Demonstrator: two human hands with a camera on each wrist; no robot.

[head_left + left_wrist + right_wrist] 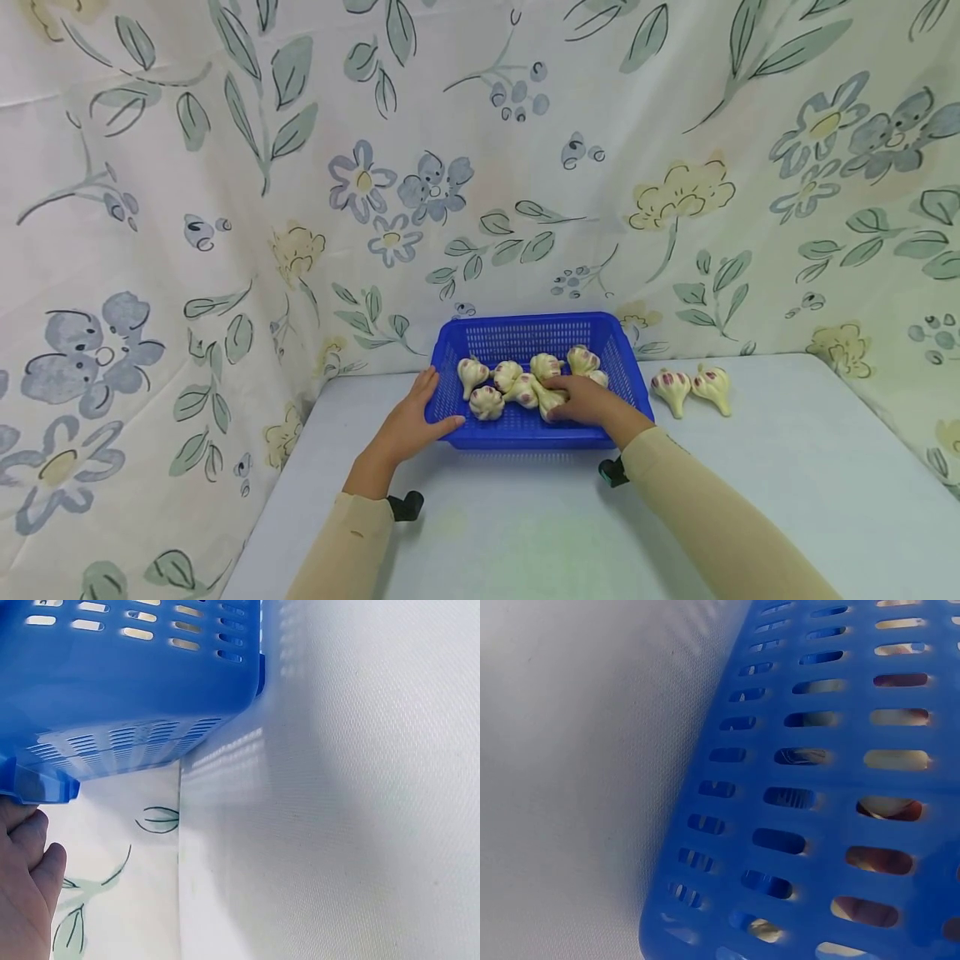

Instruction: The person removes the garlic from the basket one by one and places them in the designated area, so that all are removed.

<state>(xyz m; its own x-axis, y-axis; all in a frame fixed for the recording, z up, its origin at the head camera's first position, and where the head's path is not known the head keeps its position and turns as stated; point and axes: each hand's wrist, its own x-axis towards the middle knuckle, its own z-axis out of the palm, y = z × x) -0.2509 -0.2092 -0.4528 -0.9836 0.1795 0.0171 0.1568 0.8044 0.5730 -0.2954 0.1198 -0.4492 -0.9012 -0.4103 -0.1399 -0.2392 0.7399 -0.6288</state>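
A blue plastic basket (525, 437) with slotted walls holds several garlic bulbs (487, 403), white with purple streaks. My right hand (588, 402) reaches over the front right rim and holds a garlic bulb (550, 403) by its side among the others. That hand is out of sight behind the slotted basket wall (780, 795) in the right wrist view. At the left rim, my left hand (414, 422) touches the basket with fingers extended and thumb spread toward the front corner. Its fingers (30, 840) meet the rim's underside in the left wrist view.
Two more garlic bulbs (671, 390) lie on the white table (517, 533), right of the basket. A floral cloth (480, 167) hangs behind the table and down its left side. Each wrist wears a small black camera mount (406, 506).
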